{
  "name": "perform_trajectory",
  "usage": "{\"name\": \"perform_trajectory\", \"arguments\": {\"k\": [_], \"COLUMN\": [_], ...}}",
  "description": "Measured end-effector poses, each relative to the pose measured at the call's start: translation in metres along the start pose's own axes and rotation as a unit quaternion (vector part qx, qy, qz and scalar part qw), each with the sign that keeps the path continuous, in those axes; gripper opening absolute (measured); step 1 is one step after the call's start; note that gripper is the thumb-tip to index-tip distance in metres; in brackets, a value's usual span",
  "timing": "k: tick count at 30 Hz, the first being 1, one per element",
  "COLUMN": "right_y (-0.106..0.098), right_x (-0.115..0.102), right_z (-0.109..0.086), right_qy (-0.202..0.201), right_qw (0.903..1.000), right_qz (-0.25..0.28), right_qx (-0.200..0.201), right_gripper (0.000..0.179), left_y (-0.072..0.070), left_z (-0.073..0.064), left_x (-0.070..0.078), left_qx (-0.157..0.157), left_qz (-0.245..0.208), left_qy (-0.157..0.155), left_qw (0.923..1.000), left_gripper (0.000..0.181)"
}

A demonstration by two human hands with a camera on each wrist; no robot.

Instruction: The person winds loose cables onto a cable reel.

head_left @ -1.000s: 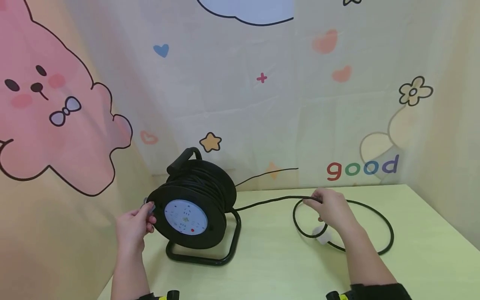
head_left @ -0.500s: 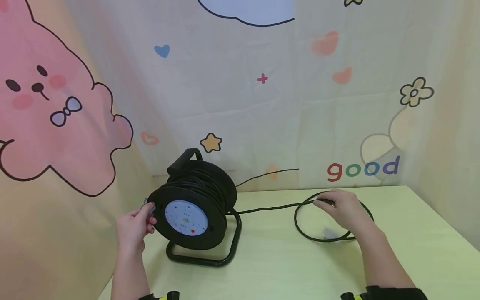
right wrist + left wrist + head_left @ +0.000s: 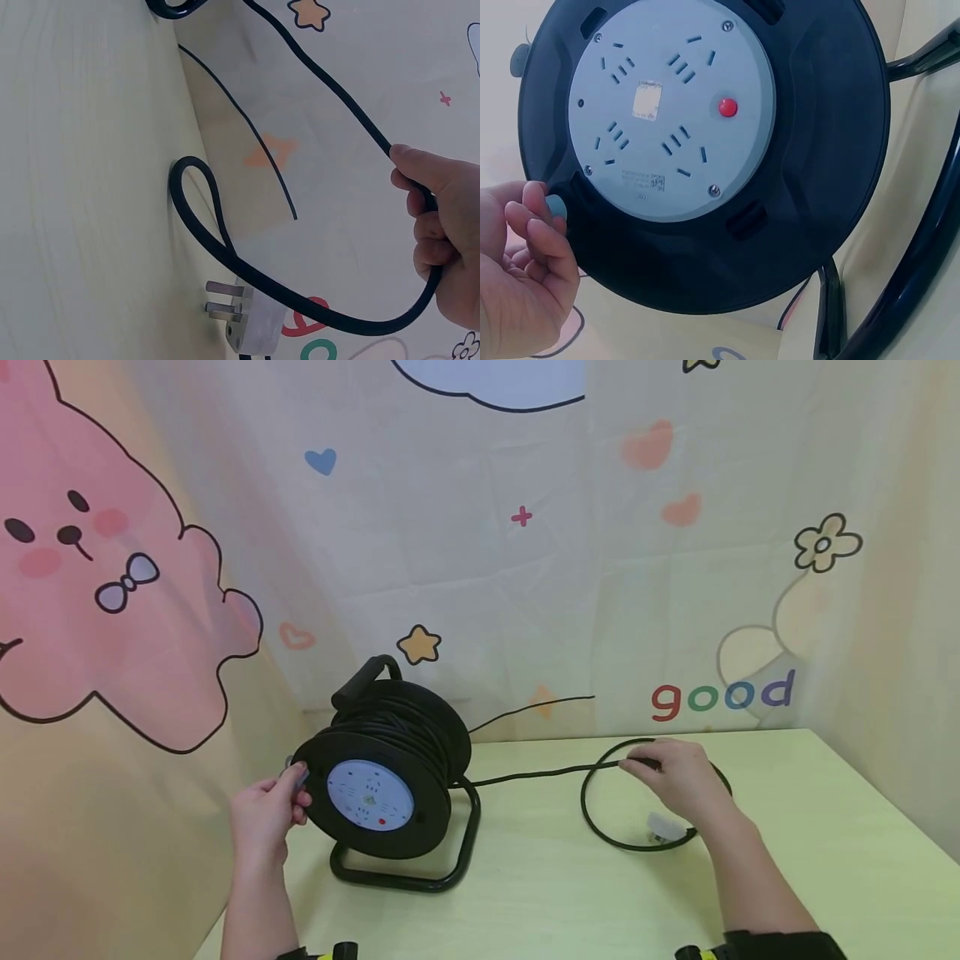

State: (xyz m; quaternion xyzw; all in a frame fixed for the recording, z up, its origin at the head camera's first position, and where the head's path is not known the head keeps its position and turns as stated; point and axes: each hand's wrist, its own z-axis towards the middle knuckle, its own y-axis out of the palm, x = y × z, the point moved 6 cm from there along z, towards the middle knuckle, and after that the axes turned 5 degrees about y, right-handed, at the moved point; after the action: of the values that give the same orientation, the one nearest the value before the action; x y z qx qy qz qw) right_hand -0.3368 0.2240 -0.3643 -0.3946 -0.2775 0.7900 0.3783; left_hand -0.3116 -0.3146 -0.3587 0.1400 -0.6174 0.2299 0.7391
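Note:
A black cable reel (image 3: 375,768) stands on a tubular frame, cable wound on its drum and a pale socket panel (image 3: 667,112) with a red button facing out. My left hand (image 3: 266,814) pinches a small grey-blue knob (image 3: 556,206) at the rim of the reel's front disc. Out to the right, my right hand (image 3: 678,781) grips the black cable (image 3: 341,94), which runs from the reel and is drawn fairly straight. Past that hand the cable loops round over the table to a white plug (image 3: 253,319), its metal pins showing.
The pale green table (image 3: 555,868) carries the reel at left. Behind it hangs a printed backdrop curtain (image 3: 480,568). A thin dark line (image 3: 534,703) rises behind the reel against the curtain. The reel's base frame (image 3: 405,883) reaches toward the front.
My right hand has shifted slightly right with the cable. The cable loop has become smaller and the plug has moved a little. My left hand and the reel look unchanged.

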Motion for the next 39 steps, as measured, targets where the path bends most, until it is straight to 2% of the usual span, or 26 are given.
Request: {"name": "perform_trajectory", "arguments": {"k": [6, 12, 15, 21, 30, 34, 39], "right_y": [0.009, 0.015, 0.018, 0.024, 0.029, 0.033, 0.04], "right_x": [-0.005, -0.019, -0.024, -0.035, -0.056, -0.065, -0.076], "right_z": [0.003, 0.004, 0.003, 0.003, 0.004, 0.007, 0.008], "right_qy": [0.004, 0.006, 0.012, 0.009, -0.016, -0.023, -0.018], "right_qw": [0.9994, 0.9984, 0.9978, 0.9969, 0.994, 0.9922, 0.9896], "right_qz": [0.007, 0.032, 0.048, 0.071, 0.107, 0.121, 0.142], "right_qx": [0.033, 0.047, 0.043, 0.032, 0.017, 0.015, 0.011], "right_gripper": [0.012, 0.008, 0.007, 0.006, 0.004, 0.004, 0.004], "left_y": [0.004, 0.012, 0.017, 0.024, 0.032, 0.036, 0.044], "left_z": [-0.007, -0.014, -0.017, -0.025, -0.035, -0.039, -0.048], "left_x": [0.013, 0.025, 0.03, 0.04, 0.052, 0.058, 0.068], "left_qx": [0.017, 0.025, 0.023, 0.022, 0.018, 0.028, 0.04], "left_qz": [0.049, 0.055, 0.053, 0.086, 0.12, 0.149, 0.194], "left_qy": [0.04, 0.083, 0.11, 0.159, 0.194, 0.237, 0.303], "left_qw": [0.9978, 0.9947, 0.9923, 0.9833, 0.9734, 0.9597, 0.9323], "left_gripper": [0.051, 0.051, 0.049, 0.048, 0.047, 0.043, 0.035]}}
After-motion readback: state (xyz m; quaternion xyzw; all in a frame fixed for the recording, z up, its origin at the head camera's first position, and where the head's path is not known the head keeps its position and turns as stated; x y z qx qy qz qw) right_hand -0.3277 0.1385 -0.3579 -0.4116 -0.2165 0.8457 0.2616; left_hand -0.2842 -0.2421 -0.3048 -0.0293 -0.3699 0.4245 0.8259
